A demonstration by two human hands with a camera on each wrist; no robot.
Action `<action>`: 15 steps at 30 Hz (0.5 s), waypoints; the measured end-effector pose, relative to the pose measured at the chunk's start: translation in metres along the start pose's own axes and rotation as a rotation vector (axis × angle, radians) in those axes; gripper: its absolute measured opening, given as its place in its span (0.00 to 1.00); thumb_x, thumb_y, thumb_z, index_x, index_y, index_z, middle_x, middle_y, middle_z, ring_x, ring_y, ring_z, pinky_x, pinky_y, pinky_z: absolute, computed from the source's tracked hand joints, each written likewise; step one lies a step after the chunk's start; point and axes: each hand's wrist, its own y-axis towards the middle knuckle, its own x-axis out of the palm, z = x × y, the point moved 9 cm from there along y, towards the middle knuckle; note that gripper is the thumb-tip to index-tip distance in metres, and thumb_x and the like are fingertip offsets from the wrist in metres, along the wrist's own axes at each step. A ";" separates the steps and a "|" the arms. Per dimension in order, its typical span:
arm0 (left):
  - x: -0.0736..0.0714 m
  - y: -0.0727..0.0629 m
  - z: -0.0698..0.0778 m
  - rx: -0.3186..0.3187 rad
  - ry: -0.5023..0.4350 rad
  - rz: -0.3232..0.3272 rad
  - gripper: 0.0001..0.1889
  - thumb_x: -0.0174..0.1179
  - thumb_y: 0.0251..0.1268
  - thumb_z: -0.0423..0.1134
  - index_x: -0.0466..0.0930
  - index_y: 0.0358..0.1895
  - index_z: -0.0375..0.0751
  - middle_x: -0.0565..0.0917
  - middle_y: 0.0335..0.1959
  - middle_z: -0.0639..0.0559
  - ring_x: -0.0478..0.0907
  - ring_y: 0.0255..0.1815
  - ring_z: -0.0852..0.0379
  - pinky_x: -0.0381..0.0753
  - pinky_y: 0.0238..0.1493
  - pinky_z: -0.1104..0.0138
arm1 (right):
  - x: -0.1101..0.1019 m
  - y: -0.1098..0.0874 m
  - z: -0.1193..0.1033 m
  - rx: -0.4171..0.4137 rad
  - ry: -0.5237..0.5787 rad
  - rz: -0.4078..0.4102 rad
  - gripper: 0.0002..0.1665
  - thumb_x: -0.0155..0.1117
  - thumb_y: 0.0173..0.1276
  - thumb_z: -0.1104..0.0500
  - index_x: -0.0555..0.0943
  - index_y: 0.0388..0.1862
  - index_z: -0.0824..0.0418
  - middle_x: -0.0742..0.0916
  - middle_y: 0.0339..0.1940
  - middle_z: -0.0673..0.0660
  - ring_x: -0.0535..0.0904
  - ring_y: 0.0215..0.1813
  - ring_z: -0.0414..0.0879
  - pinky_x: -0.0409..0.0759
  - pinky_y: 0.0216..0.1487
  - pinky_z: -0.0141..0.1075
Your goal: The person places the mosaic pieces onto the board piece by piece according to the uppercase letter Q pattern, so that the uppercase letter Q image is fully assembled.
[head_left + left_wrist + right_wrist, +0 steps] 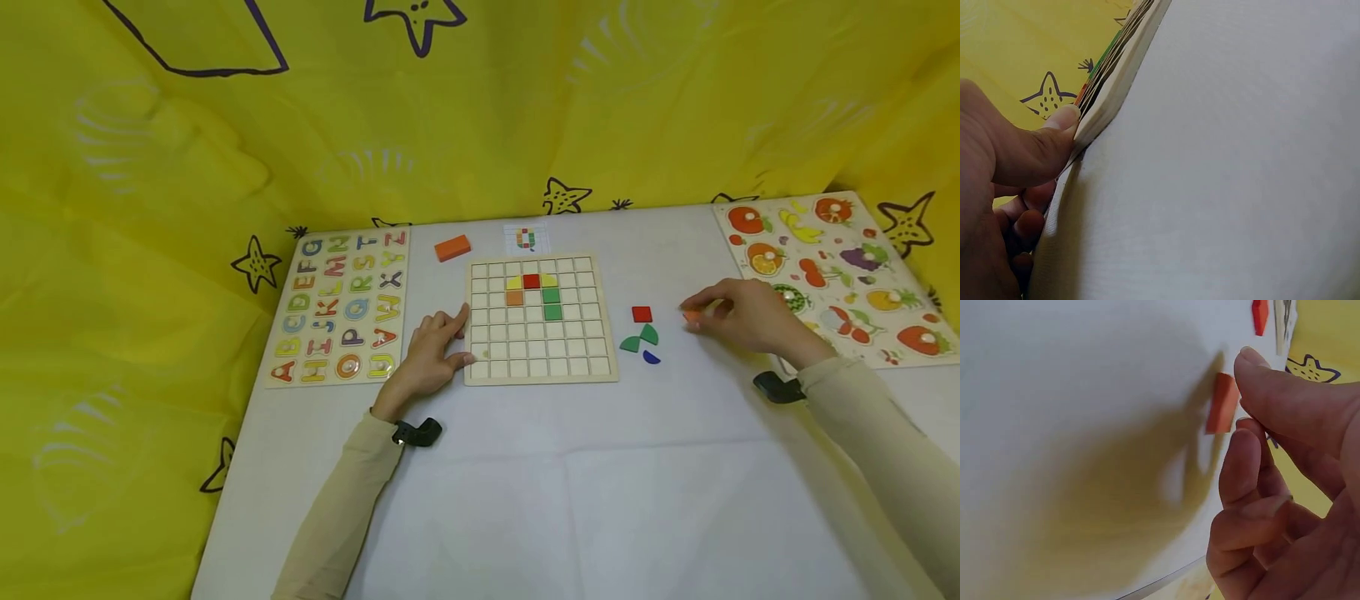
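Observation:
The left hand (431, 354) rests against the left edge of a wooden grid board (517, 367). In the left wrist view its thumb (1057, 134) touches the board's edge near a corner. Yellow, red, orange and green pieces sit in upper cells of the grid. Off to the right, the right hand (750, 317) pinches a small orange piece (692, 316) between thumb and fingers, close over the table. Between board and hand lie a red square (642, 314), two green pieces (649, 335) with a curved edge, and a blue half-round piece (651, 357).
A pattern card (527, 239) lies behind the grid board, with an orange block (452, 247) to its left. An alphabet puzzle board (337, 308) is at the left and a fruit puzzle board (832, 275) at the right. Behind the table hangs a yellow cloth (480, 125).

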 end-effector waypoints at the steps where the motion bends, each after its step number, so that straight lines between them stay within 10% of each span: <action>1: 0.000 0.000 0.000 -0.001 0.001 0.001 0.43 0.70 0.70 0.38 0.58 0.84 0.39 0.74 0.48 0.46 0.62 0.49 0.49 0.55 0.52 0.59 | 0.000 -0.001 0.000 -0.012 -0.009 0.009 0.15 0.79 0.67 0.53 0.93 0.50 0.57 0.92 0.48 0.61 0.78 0.37 0.44 0.73 0.35 0.33; 15: -0.001 0.000 0.001 -0.002 -0.006 -0.004 0.43 0.69 0.70 0.38 0.57 0.84 0.38 0.74 0.47 0.46 0.61 0.47 0.50 0.55 0.52 0.60 | 0.006 -0.006 0.012 0.044 -0.024 -0.008 0.17 0.80 0.66 0.50 0.85 0.42 0.60 0.86 0.35 0.54 0.76 0.37 0.48 0.71 0.37 0.36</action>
